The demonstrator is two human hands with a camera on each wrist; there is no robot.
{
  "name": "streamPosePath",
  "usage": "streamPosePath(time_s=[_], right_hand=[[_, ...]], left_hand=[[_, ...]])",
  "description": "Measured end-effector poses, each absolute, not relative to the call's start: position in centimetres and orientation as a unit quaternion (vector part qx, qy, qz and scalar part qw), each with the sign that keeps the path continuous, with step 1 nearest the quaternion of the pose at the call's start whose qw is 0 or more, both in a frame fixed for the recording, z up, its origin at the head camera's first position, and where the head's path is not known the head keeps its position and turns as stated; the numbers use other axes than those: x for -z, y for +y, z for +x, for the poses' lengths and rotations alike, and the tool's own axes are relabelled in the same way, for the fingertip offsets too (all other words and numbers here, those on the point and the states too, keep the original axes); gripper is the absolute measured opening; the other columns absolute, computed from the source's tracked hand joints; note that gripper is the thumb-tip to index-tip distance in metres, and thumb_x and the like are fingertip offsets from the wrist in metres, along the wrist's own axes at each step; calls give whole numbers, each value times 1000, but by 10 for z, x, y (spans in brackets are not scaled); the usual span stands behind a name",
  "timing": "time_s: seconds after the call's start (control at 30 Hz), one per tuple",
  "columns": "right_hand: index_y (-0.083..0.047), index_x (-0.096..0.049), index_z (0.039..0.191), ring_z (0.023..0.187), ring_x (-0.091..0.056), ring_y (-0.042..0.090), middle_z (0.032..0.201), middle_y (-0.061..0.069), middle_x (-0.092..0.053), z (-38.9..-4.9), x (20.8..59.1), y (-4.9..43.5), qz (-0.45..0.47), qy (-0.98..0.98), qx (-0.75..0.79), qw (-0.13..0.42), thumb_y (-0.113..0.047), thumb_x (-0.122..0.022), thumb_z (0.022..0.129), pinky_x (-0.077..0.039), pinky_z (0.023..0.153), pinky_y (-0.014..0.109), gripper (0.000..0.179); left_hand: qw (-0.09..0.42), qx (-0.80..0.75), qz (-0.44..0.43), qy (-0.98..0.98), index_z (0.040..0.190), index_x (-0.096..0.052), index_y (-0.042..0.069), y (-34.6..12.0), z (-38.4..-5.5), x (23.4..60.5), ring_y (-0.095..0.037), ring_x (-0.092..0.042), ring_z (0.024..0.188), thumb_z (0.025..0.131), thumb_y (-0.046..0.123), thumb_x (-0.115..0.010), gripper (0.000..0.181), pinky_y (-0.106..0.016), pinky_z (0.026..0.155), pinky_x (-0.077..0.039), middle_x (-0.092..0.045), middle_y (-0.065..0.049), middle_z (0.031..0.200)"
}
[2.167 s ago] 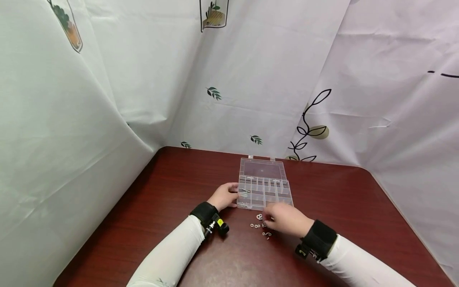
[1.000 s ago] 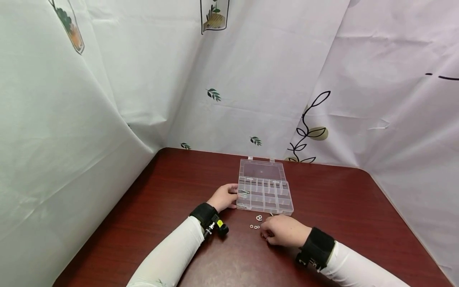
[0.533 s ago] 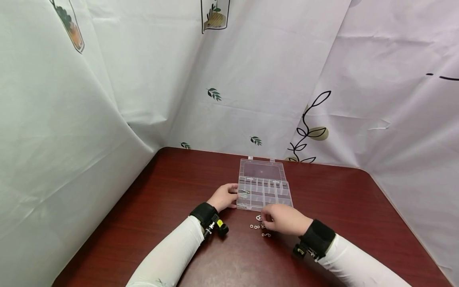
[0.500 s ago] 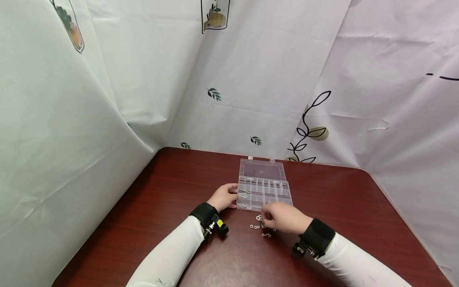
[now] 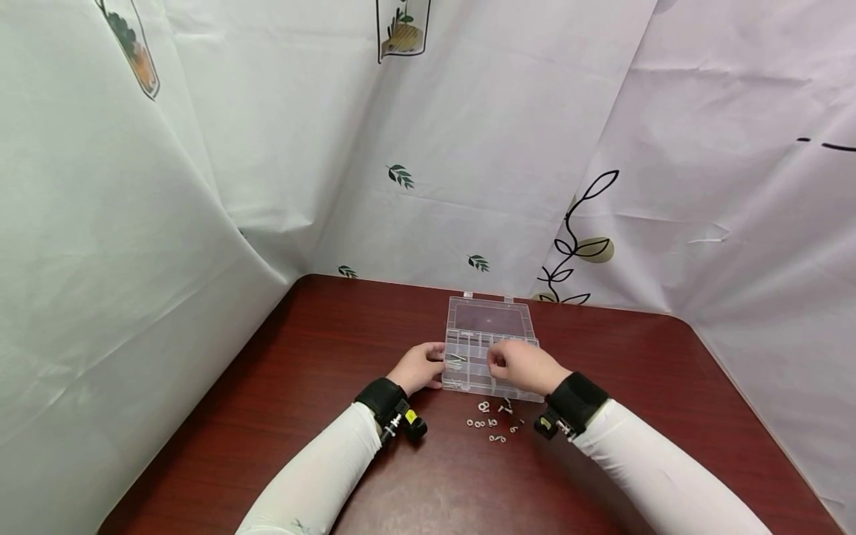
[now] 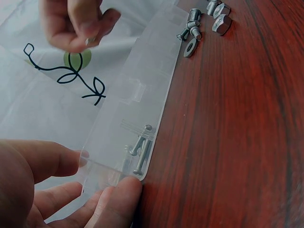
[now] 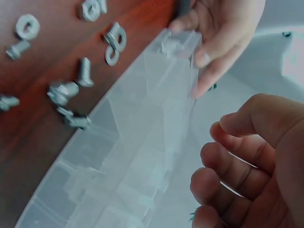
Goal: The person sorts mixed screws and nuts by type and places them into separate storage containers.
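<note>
A clear plastic compartment box (image 5: pixel 478 369) lies on the table with its lid folded back. My left hand (image 5: pixel 416 366) grips its left end, thumb in front and fingers around the side. Long screws (image 6: pixel 141 148) show through the wall at that end. My right hand (image 5: pixel 528 364) hovers over the box's middle compartments, thumb and index finger pinched together. A tiny shiny metal piece (image 6: pixel 90 41) shows between those fingertips in the left wrist view; its kind I cannot tell. Loose bolts (image 7: pixel 84 72), nuts (image 7: pixel 89 9) and washers (image 7: pixel 112 54) lie in front of the box.
The dark red wooden table (image 5: pixel 361 319) extends on both sides of the box. White printed cloth (image 5: pixel 321 134) hangs behind and along the sides. Several more small rings (image 5: pixel 478 423) and fasteners lie scattered near the box's front edge.
My right hand has moved up and away from the loose hardware to above the box, uncovering several small bolts and nuts. My left hand has stayed on the box's end.
</note>
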State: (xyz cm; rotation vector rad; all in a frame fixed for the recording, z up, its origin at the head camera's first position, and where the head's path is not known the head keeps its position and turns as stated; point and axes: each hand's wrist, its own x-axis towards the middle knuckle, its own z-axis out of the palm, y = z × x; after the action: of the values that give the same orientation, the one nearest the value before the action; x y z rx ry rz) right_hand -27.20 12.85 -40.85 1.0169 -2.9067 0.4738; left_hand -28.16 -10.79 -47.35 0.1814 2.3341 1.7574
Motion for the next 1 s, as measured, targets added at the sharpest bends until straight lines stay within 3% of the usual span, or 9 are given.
streamPosePath(time_s=[0.5, 0.77, 1.0], right_hand=[[-14, -67, 81, 60, -45, 13, 71, -3, -56, -316, 420, 116, 270, -955, -116, -47, -10, -59, 94, -37, 58, 29, 16], [-16, -51, 62, 56, -35, 13, 60, -4, -39, -325, 428, 108, 267, -958, -85, -61, -4, -63, 90, -31, 56, 26, 32], [-16, -51, 59, 54, -37, 12, 58, -5, -42, -325, 431, 106, 271, -956, -94, -55, -6, -65, 86, -31, 54, 26, 32]], left_hand=[[115, -595, 60, 793, 143, -49, -1, -108, -282, 473, -25, -67, 94, 97, 2, -60, 48, -33, 66, -61, -57, -22, 128], [114, -592, 58, 795, 143, -49, 1, -109, -285, 473, -25, -66, 96, 96, 3, -61, 48, -33, 66, -61, -57, -21, 128], [117, -594, 56, 794, 143, -50, 2, -109, -285, 475, -24, -66, 96, 96, 3, -61, 48, -32, 65, -61, -57, -20, 128]])
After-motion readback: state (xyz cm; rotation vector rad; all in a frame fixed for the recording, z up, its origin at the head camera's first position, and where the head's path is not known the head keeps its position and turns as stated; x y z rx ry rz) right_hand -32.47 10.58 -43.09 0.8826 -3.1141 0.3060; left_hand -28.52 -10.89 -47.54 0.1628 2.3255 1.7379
